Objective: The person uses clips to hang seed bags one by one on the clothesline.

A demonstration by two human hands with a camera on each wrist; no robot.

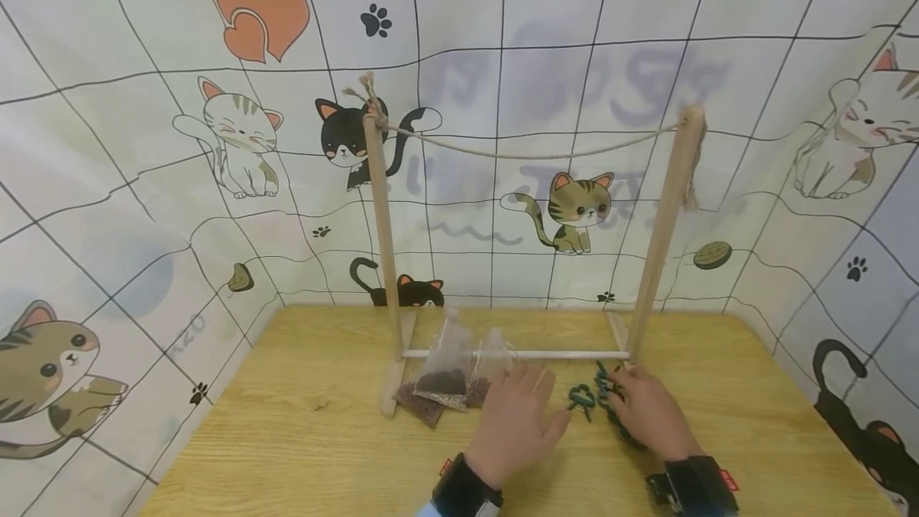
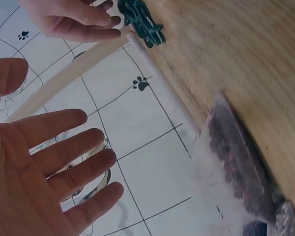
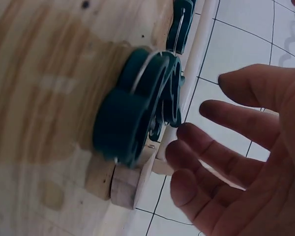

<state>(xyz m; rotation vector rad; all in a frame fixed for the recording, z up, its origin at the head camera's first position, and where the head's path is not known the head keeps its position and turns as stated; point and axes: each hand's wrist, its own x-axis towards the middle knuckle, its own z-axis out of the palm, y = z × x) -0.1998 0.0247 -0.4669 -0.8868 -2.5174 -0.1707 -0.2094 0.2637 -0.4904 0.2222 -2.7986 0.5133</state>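
My left hand (image 1: 515,421) hovers over the table with its fingers spread, holding nothing. Just past its fingertips stand clear plastic bags (image 1: 451,345) with dark and pale grains in their bottoms. My right hand (image 1: 655,412) is beside a small group of green plastic clothes pegs (image 3: 132,105) with wire springs. In the right wrist view its fingers bend loosely next to the pegs, with nothing between them and the thumb. Another green peg (image 1: 581,397) lies on the table between the two hands.
A wooden frame with a left post (image 1: 383,238) and a right post (image 1: 664,238) stands behind the hands. A cord (image 1: 531,156) sags between the post tops, and a white rod (image 1: 567,355) joins the posts low down. A cat-print cloth (image 1: 459,222) hangs behind the wooden table (image 1: 301,437).
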